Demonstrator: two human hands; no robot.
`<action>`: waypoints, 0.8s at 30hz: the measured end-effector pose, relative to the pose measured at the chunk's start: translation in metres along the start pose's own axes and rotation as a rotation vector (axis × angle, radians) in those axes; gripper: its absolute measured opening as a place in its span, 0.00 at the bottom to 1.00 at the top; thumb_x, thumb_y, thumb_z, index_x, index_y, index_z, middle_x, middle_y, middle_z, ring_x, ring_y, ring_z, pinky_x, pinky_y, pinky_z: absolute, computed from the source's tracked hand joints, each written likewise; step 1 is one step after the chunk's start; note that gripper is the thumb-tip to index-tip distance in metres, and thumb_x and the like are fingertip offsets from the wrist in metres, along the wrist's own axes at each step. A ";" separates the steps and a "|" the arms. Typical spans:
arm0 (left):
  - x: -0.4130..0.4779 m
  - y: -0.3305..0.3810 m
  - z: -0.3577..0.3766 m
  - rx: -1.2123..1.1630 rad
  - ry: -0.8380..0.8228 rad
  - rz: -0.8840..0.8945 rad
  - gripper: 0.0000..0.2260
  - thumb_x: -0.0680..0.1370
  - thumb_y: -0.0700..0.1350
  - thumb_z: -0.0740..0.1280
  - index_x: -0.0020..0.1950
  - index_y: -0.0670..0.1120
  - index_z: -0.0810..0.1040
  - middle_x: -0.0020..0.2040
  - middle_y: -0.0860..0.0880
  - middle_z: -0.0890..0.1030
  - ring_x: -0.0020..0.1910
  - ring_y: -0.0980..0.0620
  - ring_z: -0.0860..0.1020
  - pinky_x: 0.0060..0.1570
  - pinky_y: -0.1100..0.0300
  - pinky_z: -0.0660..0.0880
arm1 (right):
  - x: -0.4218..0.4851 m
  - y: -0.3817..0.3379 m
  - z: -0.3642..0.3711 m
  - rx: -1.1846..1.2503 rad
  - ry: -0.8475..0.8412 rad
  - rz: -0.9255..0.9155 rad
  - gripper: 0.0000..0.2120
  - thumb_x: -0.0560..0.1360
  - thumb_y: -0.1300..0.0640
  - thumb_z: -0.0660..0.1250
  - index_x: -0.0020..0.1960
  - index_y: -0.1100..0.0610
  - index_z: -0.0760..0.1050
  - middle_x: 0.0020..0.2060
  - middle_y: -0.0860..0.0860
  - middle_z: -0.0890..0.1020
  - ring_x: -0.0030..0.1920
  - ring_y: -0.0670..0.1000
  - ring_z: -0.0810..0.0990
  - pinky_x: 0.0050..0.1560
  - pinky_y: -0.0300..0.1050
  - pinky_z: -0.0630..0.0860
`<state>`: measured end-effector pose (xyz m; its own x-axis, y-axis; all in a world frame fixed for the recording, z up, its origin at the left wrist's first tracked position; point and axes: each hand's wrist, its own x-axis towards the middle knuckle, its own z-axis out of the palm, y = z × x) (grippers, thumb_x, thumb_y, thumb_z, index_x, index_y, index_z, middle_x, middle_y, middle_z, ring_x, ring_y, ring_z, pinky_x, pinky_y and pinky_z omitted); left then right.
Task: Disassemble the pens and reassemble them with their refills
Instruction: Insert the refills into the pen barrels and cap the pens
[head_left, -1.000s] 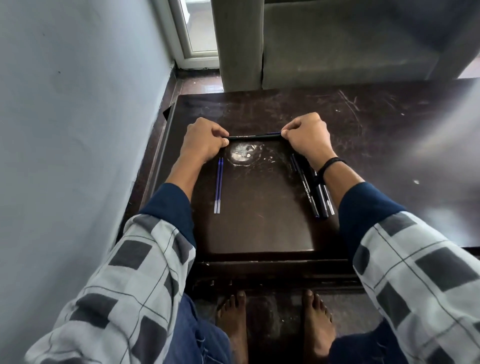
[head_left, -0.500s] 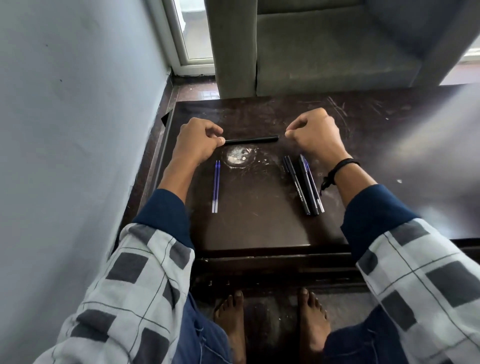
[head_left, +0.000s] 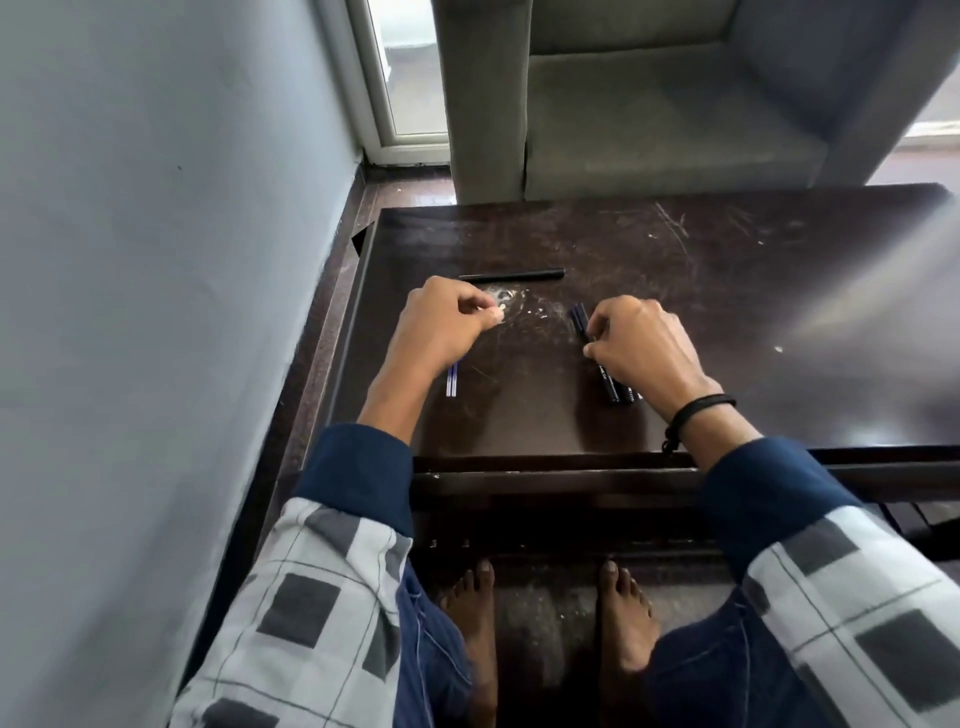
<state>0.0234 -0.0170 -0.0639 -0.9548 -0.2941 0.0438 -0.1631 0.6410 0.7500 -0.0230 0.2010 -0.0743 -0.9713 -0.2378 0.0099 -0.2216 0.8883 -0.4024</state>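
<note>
On the left we see a pale grey wall (head_left: 156, 260), beyond the far edge a grey cushioned sofa (head_left: 649, 130). The table (head_left: 727, 312) is dark glossy wood, scratched. A slim black pen barrel (head_left: 511, 274) lies crosswise just beyond the hands. The right hand (head_left: 644, 348) curls round a bundle of dark pens (head_left: 610, 387), hiding their middles. The left hand (head_left: 441, 325) is curled, thumb to fingertips; whether it pinches anything we cannot tell. Its wrist covers most of two thin blue refills (head_left: 451, 382).
</note>
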 end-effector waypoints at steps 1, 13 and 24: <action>-0.002 0.000 0.000 -0.004 -0.006 -0.008 0.07 0.74 0.50 0.75 0.51 0.51 0.87 0.45 0.51 0.86 0.47 0.53 0.83 0.56 0.51 0.80 | 0.001 -0.001 0.001 -0.005 -0.002 0.007 0.09 0.73 0.59 0.71 0.52 0.52 0.82 0.50 0.55 0.84 0.50 0.62 0.82 0.44 0.46 0.74; 0.005 0.008 0.007 -0.083 0.017 -0.098 0.04 0.75 0.52 0.74 0.45 0.54 0.87 0.35 0.54 0.85 0.38 0.56 0.83 0.52 0.53 0.81 | 0.009 -0.021 0.008 0.043 -0.128 0.052 0.22 0.73 0.56 0.70 0.66 0.52 0.73 0.54 0.56 0.82 0.54 0.62 0.80 0.47 0.49 0.74; 0.004 0.012 0.023 -0.351 -0.118 -0.364 0.09 0.73 0.47 0.77 0.47 0.42 0.85 0.41 0.44 0.86 0.43 0.49 0.86 0.48 0.53 0.84 | -0.006 -0.041 0.008 0.577 -0.180 0.104 0.04 0.76 0.59 0.66 0.49 0.53 0.79 0.35 0.52 0.83 0.34 0.52 0.86 0.37 0.46 0.82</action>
<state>0.0118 0.0060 -0.0700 -0.8767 -0.3590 -0.3201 -0.4154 0.2296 0.8802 -0.0077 0.1629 -0.0654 -0.9440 -0.2692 -0.1906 0.0050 0.5661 -0.8244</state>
